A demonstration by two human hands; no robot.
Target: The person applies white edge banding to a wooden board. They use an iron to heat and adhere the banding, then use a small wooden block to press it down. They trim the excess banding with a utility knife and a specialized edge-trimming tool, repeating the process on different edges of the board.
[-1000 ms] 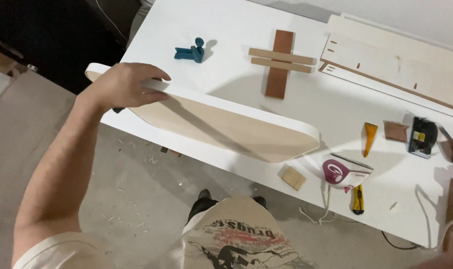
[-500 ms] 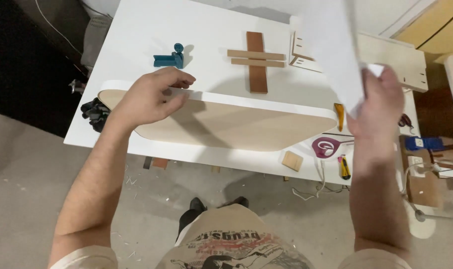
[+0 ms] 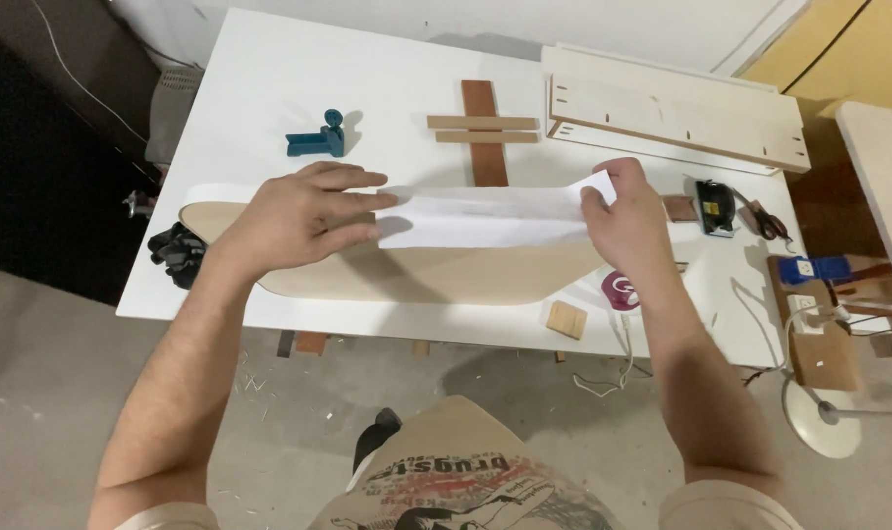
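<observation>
A long pale wooden board point(image 3: 436, 280) with rounded ends lies on the white table point(image 3: 259, 88), parallel to its front edge. A white sheet of paper point(image 3: 485, 214) lies lengthwise along the board's far side. My left hand point(image 3: 303, 216) rests flat on the paper's left end, fingers spread, pressing it onto the board. My right hand point(image 3: 627, 226) pinches the paper's right end between thumb and fingers.
A blue clamp point(image 3: 316, 139) and crossed wooden strips point(image 3: 482, 128) lie behind the board. Pale slotted panels point(image 3: 676, 108) sit at the back right. A small wood block point(image 3: 567, 319), a tape roll point(image 3: 622, 291), a black tool point(image 3: 716, 206) and scissors point(image 3: 765, 221) lie at the right.
The right hand brought the white paper down from the air and laid it along the board. The left hand shifted from the board's left end onto the paper.
</observation>
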